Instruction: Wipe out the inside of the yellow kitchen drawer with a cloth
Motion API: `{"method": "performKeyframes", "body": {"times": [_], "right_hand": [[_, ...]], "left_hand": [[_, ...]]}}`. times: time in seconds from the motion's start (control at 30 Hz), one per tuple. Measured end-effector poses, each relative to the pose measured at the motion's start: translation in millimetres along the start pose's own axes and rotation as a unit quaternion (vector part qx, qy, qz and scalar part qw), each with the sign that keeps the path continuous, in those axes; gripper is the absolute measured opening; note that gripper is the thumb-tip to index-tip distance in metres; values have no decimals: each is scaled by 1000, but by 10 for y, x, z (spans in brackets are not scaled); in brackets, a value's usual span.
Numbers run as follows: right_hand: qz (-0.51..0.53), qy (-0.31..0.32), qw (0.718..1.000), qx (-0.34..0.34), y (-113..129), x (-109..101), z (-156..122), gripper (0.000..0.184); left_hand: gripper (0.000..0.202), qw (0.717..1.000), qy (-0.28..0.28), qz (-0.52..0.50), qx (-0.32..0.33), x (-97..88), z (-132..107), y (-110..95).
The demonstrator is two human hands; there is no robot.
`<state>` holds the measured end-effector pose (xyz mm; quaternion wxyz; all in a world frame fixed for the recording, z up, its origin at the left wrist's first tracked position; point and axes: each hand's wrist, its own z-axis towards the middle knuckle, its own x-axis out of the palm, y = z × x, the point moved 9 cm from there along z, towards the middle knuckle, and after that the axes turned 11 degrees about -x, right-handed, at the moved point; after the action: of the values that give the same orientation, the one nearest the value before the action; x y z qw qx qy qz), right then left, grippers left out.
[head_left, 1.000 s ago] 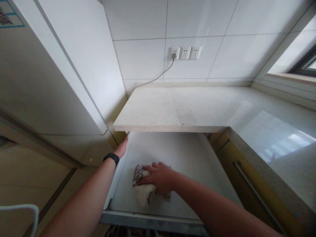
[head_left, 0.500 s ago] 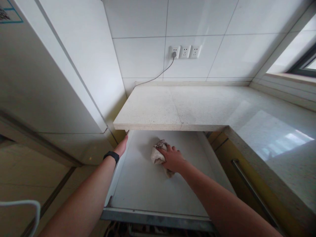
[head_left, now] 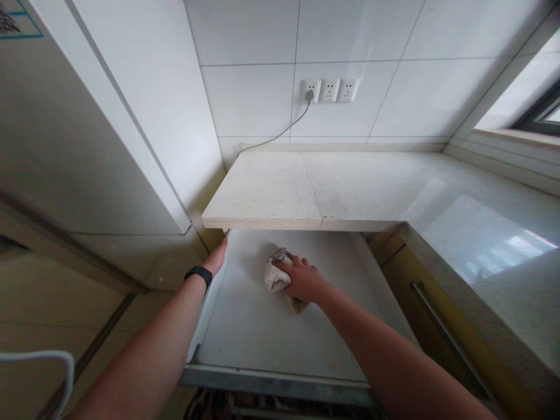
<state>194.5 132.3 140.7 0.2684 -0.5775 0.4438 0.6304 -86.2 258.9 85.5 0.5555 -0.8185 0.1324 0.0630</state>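
A pulled-out white drawer [head_left: 245, 338] lies below me, its back part under the countertop. Inside it, my right hand [head_left: 304, 280] presses a crumpled whitish cloth with a dark pattern [head_left: 276, 277] against the drawer bottom, fingers curled over it. My left hand [head_left: 216, 259], with a black band on the wrist, grips the drawer's left side wall near the counter edge. Most of its fingers are hidden on the outer side of that wall.
A pale stone countertop [head_left: 262, 186] overhangs the drawer's back and runs round to the right. A tall white cabinet [head_left: 144, 87] stands at left. A metal bar handle [head_left: 450, 338] juts out at right. A cable [head_left: 280, 137] runs to a wall socket [head_left: 311, 87].
My right hand and the cloth have shifted very slightly to the left on the drawer bottom. My left hand keeps its place on the side wall.
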Motion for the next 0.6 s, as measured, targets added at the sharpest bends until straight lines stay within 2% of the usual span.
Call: {"method": "performKeyframes", "body": {"times": [0.1, 0.17, 0.6], "right_hand": [[-9, -18, 998, 60, -201, -32, -32, 79], [-8, -21, 997, 74, -263, -26, -43, 80], [-3, -8, 998, 63, -274, 0, -42, 81]], "left_hand": [[73, 999, 11, -27, -13, 8, 28, 42], [73, 999, 10, -39, -21, 2, 43, 63], [72, 999, 4, -28, -27, 24, -85, -54]]}}
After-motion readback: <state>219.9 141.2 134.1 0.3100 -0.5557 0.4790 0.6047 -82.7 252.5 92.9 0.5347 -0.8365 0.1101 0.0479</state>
